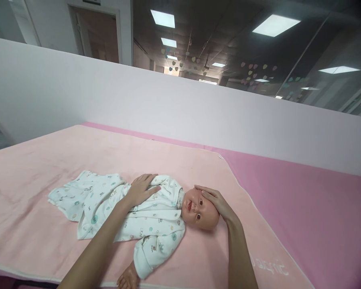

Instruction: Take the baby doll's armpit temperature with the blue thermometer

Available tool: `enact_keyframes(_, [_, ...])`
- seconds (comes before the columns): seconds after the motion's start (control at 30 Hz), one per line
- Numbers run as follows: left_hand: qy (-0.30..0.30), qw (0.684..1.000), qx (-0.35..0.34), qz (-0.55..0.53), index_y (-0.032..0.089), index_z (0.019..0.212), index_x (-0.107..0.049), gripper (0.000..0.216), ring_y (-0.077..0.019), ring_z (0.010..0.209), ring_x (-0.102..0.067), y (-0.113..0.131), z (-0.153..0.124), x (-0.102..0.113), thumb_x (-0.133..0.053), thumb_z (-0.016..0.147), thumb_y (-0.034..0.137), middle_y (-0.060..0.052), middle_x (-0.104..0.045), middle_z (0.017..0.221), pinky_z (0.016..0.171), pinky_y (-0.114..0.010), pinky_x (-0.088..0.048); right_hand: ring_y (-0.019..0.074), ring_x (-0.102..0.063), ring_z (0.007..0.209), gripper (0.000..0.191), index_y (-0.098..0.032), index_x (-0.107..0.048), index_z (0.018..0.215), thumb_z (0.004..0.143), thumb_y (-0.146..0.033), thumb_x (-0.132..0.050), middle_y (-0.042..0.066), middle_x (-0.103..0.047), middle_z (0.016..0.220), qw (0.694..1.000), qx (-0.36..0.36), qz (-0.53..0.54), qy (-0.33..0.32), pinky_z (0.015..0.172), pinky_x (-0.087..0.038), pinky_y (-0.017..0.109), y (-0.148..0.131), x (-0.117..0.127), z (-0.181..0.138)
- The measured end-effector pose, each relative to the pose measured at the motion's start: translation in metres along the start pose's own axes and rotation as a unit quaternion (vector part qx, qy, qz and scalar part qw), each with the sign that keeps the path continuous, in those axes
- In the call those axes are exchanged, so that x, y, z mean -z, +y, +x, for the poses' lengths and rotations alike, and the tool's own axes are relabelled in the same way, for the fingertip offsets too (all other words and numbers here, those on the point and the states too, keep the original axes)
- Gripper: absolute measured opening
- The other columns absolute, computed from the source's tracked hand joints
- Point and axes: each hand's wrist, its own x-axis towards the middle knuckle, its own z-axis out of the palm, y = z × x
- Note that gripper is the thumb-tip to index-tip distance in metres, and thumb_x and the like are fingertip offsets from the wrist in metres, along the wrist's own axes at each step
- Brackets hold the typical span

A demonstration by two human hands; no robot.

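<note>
- Two hands, the left hand (142,190) and the right hand (218,200), rest on a doll (161,218), which lies on its back toward six o'clock of the view, over a peach blanket (33,180).
- The doll's near hand (128,277) is closest, at seven o'clock.
- The left hand lies flat across the doll's chest, palm down, thumb apart from fingers, clamped on nothing.
- The right hand cups the doll's head (198,210), at its three o'clock end, fingers close together without gripping.
- Printed white clothes (104,192) stretch toward nine o'clock.
- Pink mat (313,208) shows beyond the blanket, toward four o'clock.
- A white partition (168,100) runs behind, ten to three o'clock.
- Farthest: a doorway (99,36) at eleven, heart shapes (250,73) and lit ceiling panels (276,25) between twelve and two.
</note>
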Motion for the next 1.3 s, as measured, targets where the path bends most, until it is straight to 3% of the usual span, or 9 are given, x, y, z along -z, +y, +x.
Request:
enact_keyframes(0.23, [0.001,1.0,0.001,0.0,0.029,0.122,-0.041,0.05,-0.0235,0.112,-0.041,0.001,0.0,0.0,-0.035,0.08,0.057,-0.004,-0.049,0.118,0.094,-0.039,-0.031,0.0196,-0.035,0.122,0.051,-0.034,-0.043,0.123,0.075,-0.047,-0.055,0.0,-0.041,0.132,0.999,0.023,0.013,0.037,0.101,-0.029,0.038,0.01,0.003,0.002])
enact_keyframes(0.5, [0.0,1.0,0.004,-0.002,0.031,0.122,-0.04,0.049,-0.0228,0.112,-0.041,0.001,-0.001,0.001,-0.036,0.08,0.056,-0.002,-0.049,0.118,0.094,-0.04,-0.031,0.0257,-0.049,0.109,0.044,-0.022,-0.064,0.102,0.071,-0.052,-0.057,0.006,-0.057,0.115,1.0,0.006,0.017,0.002,0.096,-0.035,0.04,-0.002,-0.001,-0.004])
enact_keyframes(0.8, [-0.002,1.0,0.0,-0.011,0.03,0.122,-0.04,0.05,-0.0238,0.112,-0.04,0.002,-0.001,0.001,-0.035,0.08,0.057,-0.004,-0.048,0.119,0.095,-0.041,-0.03,0.0249,-0.05,0.107,0.035,-0.022,-0.066,0.096,0.072,-0.045,-0.059,0.005,-0.059,0.112,1.0,0.009,0.014,0.003,0.095,-0.037,0.038,-0.003,-0.001,-0.004])
enact_keyframes(1.07, [0.006,1.0,-0.003,-0.008,0.029,0.122,-0.041,0.051,-0.0237,0.11,-0.041,0.0,0.0,-0.001,-0.035,0.08,0.057,-0.004,-0.049,0.117,0.094,-0.04,-0.031,0.0254,-0.051,0.107,0.04,-0.022,-0.064,0.101,0.072,-0.049,-0.057,0.006,-0.058,0.113,1.0,0.012,0.015,0.009,0.094,-0.037,0.039,-0.001,-0.001,-0.003])
enact_keyframes(1.3, [0.004,1.0,0.005,-0.003,0.03,0.122,-0.041,0.05,-0.0235,0.111,-0.041,0.0,-0.001,0.0,-0.035,0.08,0.057,-0.004,-0.049,0.118,0.094,-0.04,-0.031,0.0233,-0.046,0.113,0.031,-0.024,-0.067,0.09,0.07,-0.047,-0.06,0.004,-0.057,0.115,0.985,0.09,-0.027,0.146,0.096,-0.036,0.037,0.01,0.003,0.007])
